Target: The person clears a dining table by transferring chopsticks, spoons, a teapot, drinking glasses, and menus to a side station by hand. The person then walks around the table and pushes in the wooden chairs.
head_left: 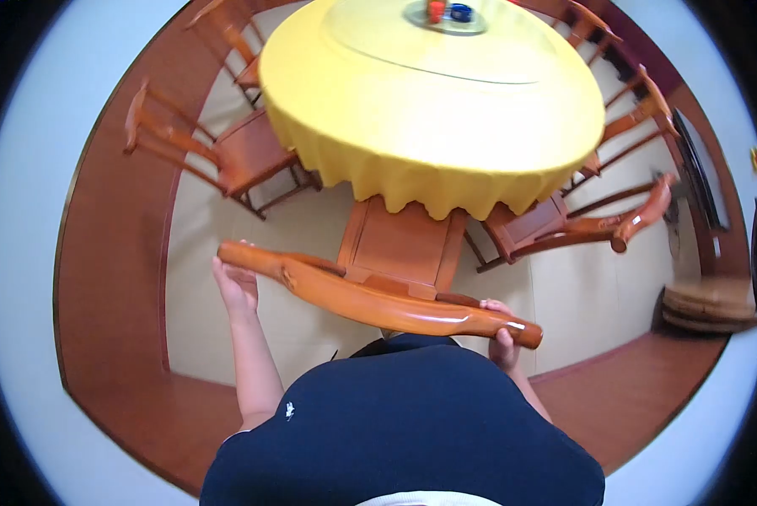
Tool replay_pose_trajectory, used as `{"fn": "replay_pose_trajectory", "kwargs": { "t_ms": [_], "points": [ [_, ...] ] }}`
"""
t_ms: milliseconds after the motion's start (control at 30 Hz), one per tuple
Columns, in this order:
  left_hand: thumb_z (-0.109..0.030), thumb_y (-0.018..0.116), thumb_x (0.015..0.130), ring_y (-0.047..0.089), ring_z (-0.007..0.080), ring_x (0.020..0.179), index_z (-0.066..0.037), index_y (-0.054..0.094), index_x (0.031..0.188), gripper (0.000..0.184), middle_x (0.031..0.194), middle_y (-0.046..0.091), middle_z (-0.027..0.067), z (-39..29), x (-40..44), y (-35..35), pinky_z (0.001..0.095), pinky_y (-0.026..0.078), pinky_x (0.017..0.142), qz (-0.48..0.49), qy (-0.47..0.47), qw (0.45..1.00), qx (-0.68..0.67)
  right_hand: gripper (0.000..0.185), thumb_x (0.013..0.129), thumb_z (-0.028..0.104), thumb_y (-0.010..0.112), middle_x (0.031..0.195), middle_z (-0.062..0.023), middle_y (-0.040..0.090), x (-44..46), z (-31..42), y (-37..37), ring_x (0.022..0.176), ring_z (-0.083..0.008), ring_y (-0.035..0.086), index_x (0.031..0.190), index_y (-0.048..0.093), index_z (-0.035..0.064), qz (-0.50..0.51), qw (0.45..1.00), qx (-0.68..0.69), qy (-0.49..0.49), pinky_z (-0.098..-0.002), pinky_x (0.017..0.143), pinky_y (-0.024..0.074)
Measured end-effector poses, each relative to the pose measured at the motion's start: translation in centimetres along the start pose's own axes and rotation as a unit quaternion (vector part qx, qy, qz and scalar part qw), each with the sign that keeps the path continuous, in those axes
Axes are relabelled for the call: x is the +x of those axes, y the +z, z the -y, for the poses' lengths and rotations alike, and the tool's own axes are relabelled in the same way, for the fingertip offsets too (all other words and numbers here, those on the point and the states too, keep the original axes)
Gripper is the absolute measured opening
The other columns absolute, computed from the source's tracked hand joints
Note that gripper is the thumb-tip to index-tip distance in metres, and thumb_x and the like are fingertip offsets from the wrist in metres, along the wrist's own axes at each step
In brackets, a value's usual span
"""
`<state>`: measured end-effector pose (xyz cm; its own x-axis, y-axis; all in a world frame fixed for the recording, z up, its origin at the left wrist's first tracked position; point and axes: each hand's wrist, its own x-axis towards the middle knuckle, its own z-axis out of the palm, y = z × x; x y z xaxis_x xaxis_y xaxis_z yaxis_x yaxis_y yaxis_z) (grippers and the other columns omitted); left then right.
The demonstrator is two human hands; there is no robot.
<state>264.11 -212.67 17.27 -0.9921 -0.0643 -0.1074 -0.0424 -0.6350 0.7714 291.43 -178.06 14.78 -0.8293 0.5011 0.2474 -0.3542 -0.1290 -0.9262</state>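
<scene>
A wooden chair (378,305) stands right in front of me, its curved, glossy top rail nearest my body. My left hand (238,288) grips the rail's left end from below, its fingers partly hidden behind the wood. Around the right end, my right hand (503,339) is closed with fingers over the top and thumb below. The chair's seat (402,249) points away from me, and its far edge reaches the hanging hem of a yellow tablecloth (429,126).
The round table carries a glass turntable (378,51) with a tray (471,28), a red cup (435,11) and a blue bowl (461,12). Similar chairs stand left (244,156) and right (534,223). Stacked round wooden pieces (707,308) lie by the right wall.
</scene>
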Motion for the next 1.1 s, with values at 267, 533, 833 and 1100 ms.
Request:
{"fn": "replay_pose_trajectory", "kwargs": {
  "t_ms": [267, 533, 833, 1100],
  "points": [
    [-0.027, 0.042, 0.079, 0.042, 0.0142, 0.061, -0.006, 0.044, 0.077, 0.022, 0.064, 0.039, 0.0018, 0.2, 4.2, 1.4, 0.0303, 0.039, 0.07, 0.284, -0.094, 0.895, -0.332, 0.044, 0.072, 0.03, 0.05, 0.099, -0.0149, 0.051, 2.2, 1.7, 1.6, 0.097, -0.022, 0.048, 0.101, 0.047, -0.0035, -0.027, 0.998, -0.029, 0.04, -0.0353, 0.088, 0.0349],
    [-0.026, 0.046, 0.075, 0.039, 0.0119, 0.057, -0.009, 0.039, 0.069, 0.019, 0.061, 0.037, 0.0005, -0.9, 5.6, 0.7, 0.0262, 0.037, 0.062, 0.215, -0.073, 0.934, -0.276, 0.035, 0.067, 0.021, 0.054, 0.092, -0.0101, 0.054, 5.8, 2.3, 3.6, 0.087, -0.0171, 0.05, 0.095, 0.052, -0.0001, -0.002, 0.999, 0.006, 0.045, -0.0308, 0.078, 0.0395],
    [-0.028, 0.044, 0.077, 0.036, 0.0123, 0.058, -0.009, 0.037, 0.07, 0.021, 0.061, 0.036, 0.0008, 0.8, 7.8, 5.5, 0.027, 0.036, 0.063, 0.295, -0.052, 0.922, -0.246, 0.036, 0.068, 0.023, 0.054, 0.092, -0.0128, 0.054, 9.7, 0.3, 0.9, 0.089, -0.0214, 0.051, 0.094, 0.052, -0.001, -0.022, 0.996, 0.089, 0.021, -0.0338, 0.08, 0.0395],
    [-0.028, 0.041, 0.078, 0.037, 0.0133, 0.056, -0.008, 0.04, 0.068, 0.022, 0.059, 0.038, 0.0022, 2.4, 9.0, 6.5, 0.0268, 0.036, 0.061, 0.28, -0.04, 0.929, -0.24, 0.041, 0.066, 0.029, 0.054, 0.091, -0.0143, 0.052, 11.3, -2.2, 0.2, 0.09, -0.0233, 0.049, 0.094, 0.05, -0.0012, -0.022, 0.994, 0.107, 0.0, -0.0349, 0.083, 0.0373]
  ]
}}
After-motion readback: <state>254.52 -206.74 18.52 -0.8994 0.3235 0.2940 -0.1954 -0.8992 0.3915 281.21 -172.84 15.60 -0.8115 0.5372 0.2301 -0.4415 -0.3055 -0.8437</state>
